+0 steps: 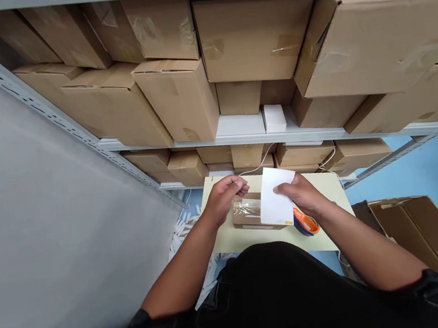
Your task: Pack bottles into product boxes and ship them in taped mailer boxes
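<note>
In the head view my right hand (303, 194) grips a white sheet of paper (274, 198) by its right edge, thumb on top. A small yellow mark shows at the sheet's lower right corner. My left hand (227, 197) is closed just left of the sheet, thumb against curled fingers; whatever it may hold is hidden. Below both hands a cardboard box (242, 219) with shiny clear tape lies on a pale yellow table (227, 242). The sheet covers the box's right part. Beside my right hand sits an orange and dark blue ring-shaped object (306, 222), partly covered.
Metal shelves (254, 138) packed with cardboard boxes (256, 34) rise behind the table. A small white box (274, 118) stands on the middle shelf. White strips (182, 229) litter the floor at left. An open carton (429, 241) stands right; a grey wall (43, 216) is left.
</note>
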The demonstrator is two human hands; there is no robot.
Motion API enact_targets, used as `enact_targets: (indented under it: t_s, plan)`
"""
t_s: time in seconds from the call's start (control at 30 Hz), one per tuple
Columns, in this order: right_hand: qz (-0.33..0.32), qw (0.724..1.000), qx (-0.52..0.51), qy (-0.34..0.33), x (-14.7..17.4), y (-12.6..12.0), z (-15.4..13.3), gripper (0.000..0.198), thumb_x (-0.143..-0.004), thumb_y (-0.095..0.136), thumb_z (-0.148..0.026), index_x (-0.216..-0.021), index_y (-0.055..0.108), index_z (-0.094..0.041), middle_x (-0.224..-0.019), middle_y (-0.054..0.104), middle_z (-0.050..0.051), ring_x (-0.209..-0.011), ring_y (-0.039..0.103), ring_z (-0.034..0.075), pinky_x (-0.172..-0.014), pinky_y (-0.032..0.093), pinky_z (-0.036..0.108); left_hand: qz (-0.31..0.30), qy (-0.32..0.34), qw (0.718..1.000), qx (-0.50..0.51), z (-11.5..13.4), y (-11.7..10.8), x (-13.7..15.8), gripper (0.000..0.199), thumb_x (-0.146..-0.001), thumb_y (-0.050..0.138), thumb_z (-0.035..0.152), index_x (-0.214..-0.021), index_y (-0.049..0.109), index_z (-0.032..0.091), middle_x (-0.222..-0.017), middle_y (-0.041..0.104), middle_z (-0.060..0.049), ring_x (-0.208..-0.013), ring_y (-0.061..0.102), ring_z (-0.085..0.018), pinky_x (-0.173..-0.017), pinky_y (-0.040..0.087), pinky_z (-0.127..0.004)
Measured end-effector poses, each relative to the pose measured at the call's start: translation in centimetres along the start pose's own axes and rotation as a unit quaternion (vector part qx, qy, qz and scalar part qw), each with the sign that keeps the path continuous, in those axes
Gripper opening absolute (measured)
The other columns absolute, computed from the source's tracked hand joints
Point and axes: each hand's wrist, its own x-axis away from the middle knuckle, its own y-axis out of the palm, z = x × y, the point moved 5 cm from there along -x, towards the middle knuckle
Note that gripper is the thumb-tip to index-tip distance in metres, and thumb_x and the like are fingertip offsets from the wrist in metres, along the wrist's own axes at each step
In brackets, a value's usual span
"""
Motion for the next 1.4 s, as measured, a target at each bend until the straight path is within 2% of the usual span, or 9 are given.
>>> enact_targets:
  t_s: [0.1, 0.23, 0.47, 1.03, 1.27, 1.4]
  plan:
    - [-0.049, 0.998, 0.037, 0.010, 0.3, 0.5, -0.7, 0.033, -0.068, 0.080, -0.031, -0.097, 0.078, -0.016, -0.087, 0.079, 0.005, -0.074, 0.070, 0.023, -0.070, 0.052, 0.033, -0.064, -0.002, 0.998, -0.020, 1.8, 1.2, -1.2, 0.031, -0.085, 0.078, 0.045, -0.089, 0.075, 0.015, -0.083, 0.073, -0.007, -0.077, 0.064, -0.016, -0.076, 0.049, -0.030]
    - [-0.084, 0.995, 0.046, 0.020, 0.8, 1.0, -0.8, 0.038, -0.067, 0.080, -0.030, -0.101, 0.079, -0.015, -0.087, 0.079, 0.005, -0.076, 0.070, 0.023, -0.069, 0.052, 0.032, -0.102, -0.033, 0.994, 0.027, 1.8, 2.7, -1.3, 0.031, -0.082, 0.079, 0.044, -0.079, 0.071, 0.015, -0.074, 0.068, -0.004, -0.069, 0.061, -0.013, -0.070, 0.047, -0.027]
    - [-0.096, 0.993, 0.067, 0.028, 1.2, 0.6, -0.1, 0.034, -0.066, 0.078, -0.029, -0.097, 0.080, -0.015, -0.083, 0.078, 0.004, -0.071, 0.069, 0.022, -0.066, 0.051, 0.031, -0.108, -0.087, 0.987, 0.080, -0.1, 3.4, -0.4, 0.028, -0.077, 0.081, 0.041, -0.076, 0.071, 0.014, -0.066, 0.067, -0.004, -0.064, 0.060, -0.014, -0.065, 0.045, -0.027]
    - [-0.128, 0.988, 0.082, 0.041, 1.1, 0.5, 1.0, 0.023, -0.067, 0.076, -0.029, -0.086, 0.078, -0.016, -0.082, 0.077, 0.003, -0.073, 0.067, 0.021, -0.069, 0.051, 0.031, -0.125, -0.134, 0.972, 0.149, -1.4, 4.2, 0.3, 0.023, -0.074, 0.081, 0.034, -0.075, 0.068, 0.014, -0.062, 0.063, -0.003, -0.059, 0.057, -0.013, -0.061, 0.043, -0.026]
    - [-0.139, 0.986, 0.083, 0.051, 1.1, 0.3, 1.5, 0.023, -0.068, 0.075, -0.029, -0.086, 0.078, -0.016, -0.077, 0.075, 0.003, -0.069, 0.066, 0.020, -0.064, 0.048, 0.029, -0.123, -0.151, 0.971, 0.140, -2.0, 4.5, 0.9, 0.029, -0.072, 0.083, 0.039, -0.074, 0.068, 0.014, -0.062, 0.064, -0.003, -0.057, 0.057, -0.012, -0.060, 0.042, -0.026]
    - [-0.140, 0.986, 0.076, 0.054, 0.2, 0.5, 2.3, 0.023, -0.070, 0.077, -0.034, -0.084, 0.076, -0.016, -0.076, 0.073, 0.002, -0.067, 0.063, 0.018, -0.064, 0.046, 0.028, -0.093, -0.152, 0.979, 0.100, -2.8, 4.7, 1.1, 0.026, -0.074, 0.080, 0.039, -0.075, 0.068, 0.015, -0.060, 0.063, -0.002, -0.055, 0.055, -0.011, -0.058, 0.040, -0.025]
